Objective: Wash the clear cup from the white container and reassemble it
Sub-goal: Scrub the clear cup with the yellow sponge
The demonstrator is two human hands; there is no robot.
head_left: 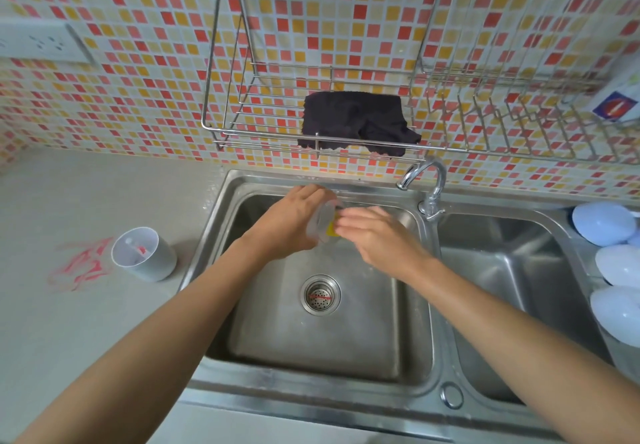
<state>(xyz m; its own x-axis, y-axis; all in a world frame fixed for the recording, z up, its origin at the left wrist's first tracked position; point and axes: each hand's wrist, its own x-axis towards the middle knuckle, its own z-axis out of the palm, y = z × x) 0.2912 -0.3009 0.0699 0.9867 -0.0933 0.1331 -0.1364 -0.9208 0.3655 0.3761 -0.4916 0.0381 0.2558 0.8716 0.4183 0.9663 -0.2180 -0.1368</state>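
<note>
A: How many cups?
B: One clear cup point(323, 220), gripped over the basin, and one white container point(145, 253) well left of the grip.
A: Hands?
B: Two: left hand point(289, 216) and right hand point(375, 235), both at the cup.
A: Basins?
B: Two in the sink point(431, 308), with one faucet point(427, 182) just right of the grip.
A: The rest?
B: One dark cloth point(356, 119) above; three pale rounded pieces point(604, 223) far right.

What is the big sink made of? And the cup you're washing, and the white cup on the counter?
The sink looks like brushed steel: grey, shiny, with soft reflections. The cup in the left hand seems clear plastic, maybe glass; you can see yellow through it. The white cup looks like smooth, matte plastic.
</note>
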